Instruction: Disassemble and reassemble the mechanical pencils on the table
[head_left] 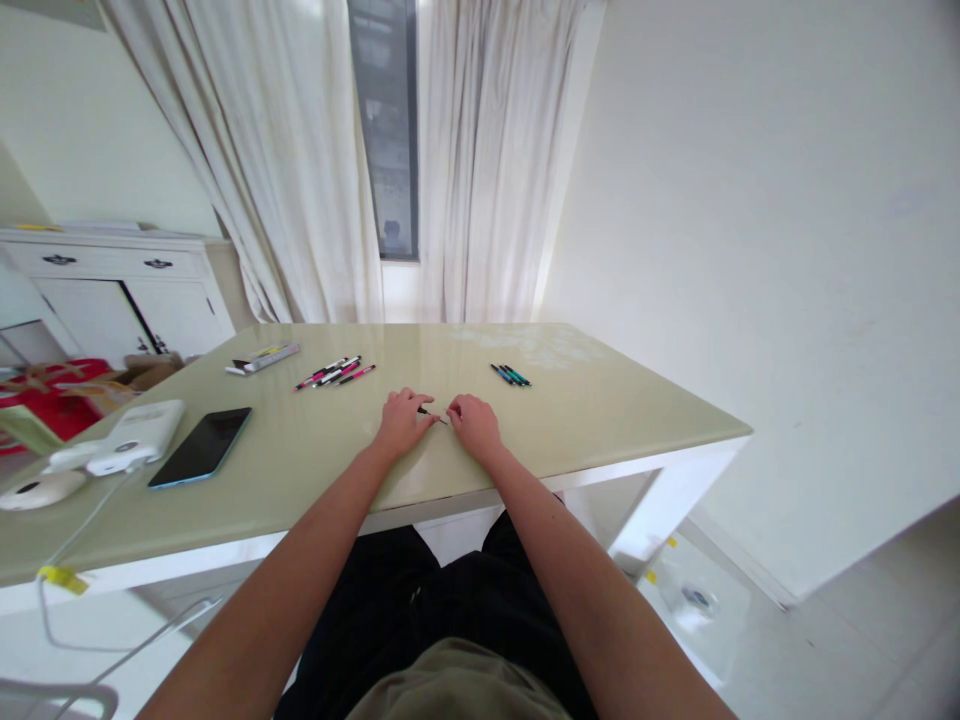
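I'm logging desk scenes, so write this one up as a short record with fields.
surface: pale green tabletop
left hand: fingertips on a slim dark piece
right hand: close beside it; grip unclear
left pile: pink, black and white pens
right group: blue and teal pens, side by side
far left: slim carton
near left: dark-screened phone, white device with cable
background: pale curtains, white cabinet

Glossy table [427,350] with scattered pens [330,374]
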